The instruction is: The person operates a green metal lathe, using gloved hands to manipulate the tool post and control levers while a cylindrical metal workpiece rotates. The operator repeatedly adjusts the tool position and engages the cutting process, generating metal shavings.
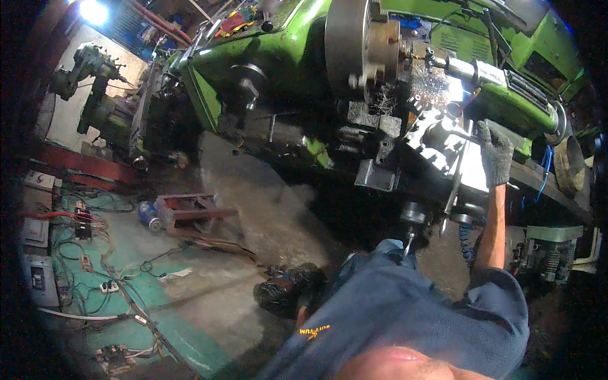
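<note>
At the green lathe (278,50), my right hand (497,154) wears a grey knit glove. It is closed around the outer end of a metal lever (461,133) beside the carriage, its fingertips partly hidden. Left of it slants a long bare metal rod (457,172). Above stands the large round chuck (347,47), its face toward the tailstock (516,98). Metal chips (384,101) cling below the chuck. My left hand (304,300) hangs low beside my body, in shadow next to a dark bundled object (282,288); its fingers do not show clearly.
A reddish metal frame (193,215) with a blue motor-like part (149,216) lies on the floor at left. Loose cables (123,288) and electrical boxes (41,278) spread along the left side. Another machine (95,88) stands at the far left. A blue coiled hose (465,244) hangs below the lathe.
</note>
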A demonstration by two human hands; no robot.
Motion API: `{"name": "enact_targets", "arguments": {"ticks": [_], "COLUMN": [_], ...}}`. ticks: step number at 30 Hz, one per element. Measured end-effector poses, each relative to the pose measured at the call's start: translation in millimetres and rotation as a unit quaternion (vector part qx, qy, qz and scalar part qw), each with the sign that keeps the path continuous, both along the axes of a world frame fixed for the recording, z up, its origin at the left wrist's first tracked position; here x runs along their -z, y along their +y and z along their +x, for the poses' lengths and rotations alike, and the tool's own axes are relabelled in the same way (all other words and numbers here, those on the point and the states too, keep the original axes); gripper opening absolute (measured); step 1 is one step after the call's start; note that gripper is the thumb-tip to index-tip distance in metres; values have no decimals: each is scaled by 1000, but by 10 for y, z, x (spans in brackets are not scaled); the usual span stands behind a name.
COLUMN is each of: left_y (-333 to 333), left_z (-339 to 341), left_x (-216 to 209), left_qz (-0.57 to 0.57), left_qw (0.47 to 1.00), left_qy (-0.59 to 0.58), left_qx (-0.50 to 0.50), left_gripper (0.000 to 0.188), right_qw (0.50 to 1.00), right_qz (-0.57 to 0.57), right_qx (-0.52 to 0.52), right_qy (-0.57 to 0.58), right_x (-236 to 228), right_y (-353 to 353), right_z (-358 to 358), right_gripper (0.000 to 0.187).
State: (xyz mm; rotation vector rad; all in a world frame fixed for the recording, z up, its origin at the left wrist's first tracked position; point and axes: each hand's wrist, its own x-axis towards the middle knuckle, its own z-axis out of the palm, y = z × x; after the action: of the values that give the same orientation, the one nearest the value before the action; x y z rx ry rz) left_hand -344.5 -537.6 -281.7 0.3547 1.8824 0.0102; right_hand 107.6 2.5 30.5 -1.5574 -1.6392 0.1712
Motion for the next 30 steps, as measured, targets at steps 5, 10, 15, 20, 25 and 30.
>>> {"name": "enact_targets", "arguments": {"ticks": [5,10,15,20,25,30], "left_y": [1050,2744,4305,5756,6791,7802], "left_z": [-498,-1280,-1961,-1751,-1601,-1513], "left_x": [45,-299,-1002,-2790,-4188,-4468], "left_qz": [145,166,561,651,759,609], "left_qw": [984,629,754,659,417,516], "left_qy": [59,347,213,287,335,319], "left_qx": [84,676,265,244,371,511], "left_gripper": [32,27,40,40,50,27], "right_qw": [1000,996,940,985,929,911], "right_qz": [8,-21,14,82,-140,-167], "right_qx": [18,43,-13,147,245,257], "right_qy": [19,80,340,26,-240,-276], "right_x": [46,27,538,871,1617,1651], "right_y": [21,-76,-99,-55,130,114], "right_z": [-130,-128,96,322,748,555], "right_gripper": [41,32,34,33,31,15]}}
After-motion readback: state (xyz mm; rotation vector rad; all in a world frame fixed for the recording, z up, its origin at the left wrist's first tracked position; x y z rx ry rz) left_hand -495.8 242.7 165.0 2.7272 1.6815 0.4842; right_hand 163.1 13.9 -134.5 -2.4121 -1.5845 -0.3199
